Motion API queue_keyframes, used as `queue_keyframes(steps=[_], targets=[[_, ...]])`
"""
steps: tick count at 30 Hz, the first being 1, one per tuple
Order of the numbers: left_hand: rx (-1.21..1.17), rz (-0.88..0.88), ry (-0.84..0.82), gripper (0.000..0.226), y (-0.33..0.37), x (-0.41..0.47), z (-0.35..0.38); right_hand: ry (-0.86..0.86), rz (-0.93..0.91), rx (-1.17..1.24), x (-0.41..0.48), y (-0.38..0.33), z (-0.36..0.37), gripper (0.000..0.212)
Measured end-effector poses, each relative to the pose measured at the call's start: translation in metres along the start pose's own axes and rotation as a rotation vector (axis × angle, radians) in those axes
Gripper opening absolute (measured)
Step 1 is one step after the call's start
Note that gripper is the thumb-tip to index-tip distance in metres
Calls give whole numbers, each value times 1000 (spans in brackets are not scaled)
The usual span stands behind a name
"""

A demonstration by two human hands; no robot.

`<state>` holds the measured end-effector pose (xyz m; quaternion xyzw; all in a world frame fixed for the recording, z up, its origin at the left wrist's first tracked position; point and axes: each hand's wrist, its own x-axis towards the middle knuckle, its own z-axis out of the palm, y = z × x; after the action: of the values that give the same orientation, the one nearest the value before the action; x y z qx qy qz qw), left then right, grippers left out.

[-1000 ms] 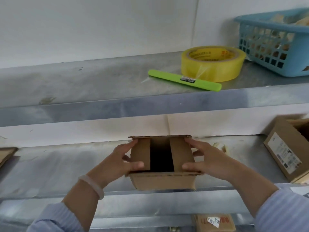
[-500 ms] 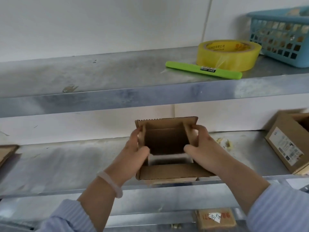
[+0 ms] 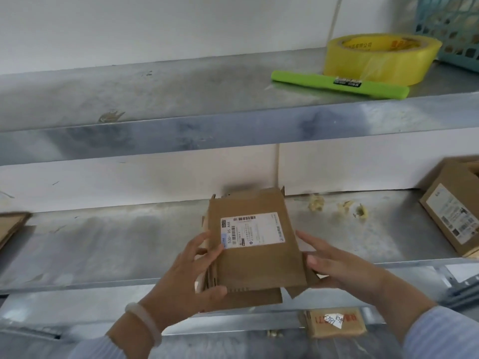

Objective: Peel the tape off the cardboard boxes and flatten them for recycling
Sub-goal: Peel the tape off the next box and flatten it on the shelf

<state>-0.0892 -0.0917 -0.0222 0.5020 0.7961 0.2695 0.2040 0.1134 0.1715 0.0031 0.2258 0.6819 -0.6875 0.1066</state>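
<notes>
You hold one flattened box (image 3: 259, 265) in front of you, over the front edge of the middle shelf (image 3: 103, 242); whether it touches the metal cannot be told. Its face with one white shipping label (image 3: 252, 230) is turned toward you, and loose flaps stick out at the bottom and at the lower right corner. Your left hand (image 3: 186, 278) grips the left edge, with the thumb on the front near the bottom corner and the fingers curled round the side up to the label's lower corner. Your right hand (image 3: 337, 265) lies along the right edge, fingers nearly straight and the thumb pressing on that edge. One pale bracelet (image 3: 142, 320) sits on your left wrist.

Count four pieces of cardboard in all. Besides the one in your hands, one labelled box (image 3: 456, 216) stands at the far right of the same shelf, well apart. One flat cardboard piece (image 3: 10, 226) pokes in at the left edge. One small brown parcel (image 3: 334, 323) with a white handwritten scrap lies below the shelf's front edge.

Three crumpled tape wads (image 3: 316, 203) lie near the back wall, between the flattened box and the labelled box.

The upper shelf (image 3: 168, 86) carries one yellow tape roll (image 3: 381, 58), one green bar-shaped tool (image 3: 339, 84) just in front of it, and one blue basket (image 3: 451, 29) to the right of the roll, cut off by the frame.
</notes>
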Motion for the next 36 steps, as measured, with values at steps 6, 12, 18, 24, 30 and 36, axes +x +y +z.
queue_keyframes(steps=[6,12,18,24,30,36], targets=[[373,-44,-53,65,-2,35,35,434,64,-413,40,13,4,55],[600,-85,-95,68,-28,55,63,443,254,-688,60,49,11,48],[573,-156,-57,82,-41,77,71,457,-53,-1154,97,51,34,69],[627,-150,-46,75,-55,80,82,350,-88,-1333,136,64,41,81],[571,-123,-10,79,-65,82,82,377,-114,-1327,139,74,38,84],[570,-125,-3,81,-72,95,74,398,-114,-1315,150,69,30,89]])
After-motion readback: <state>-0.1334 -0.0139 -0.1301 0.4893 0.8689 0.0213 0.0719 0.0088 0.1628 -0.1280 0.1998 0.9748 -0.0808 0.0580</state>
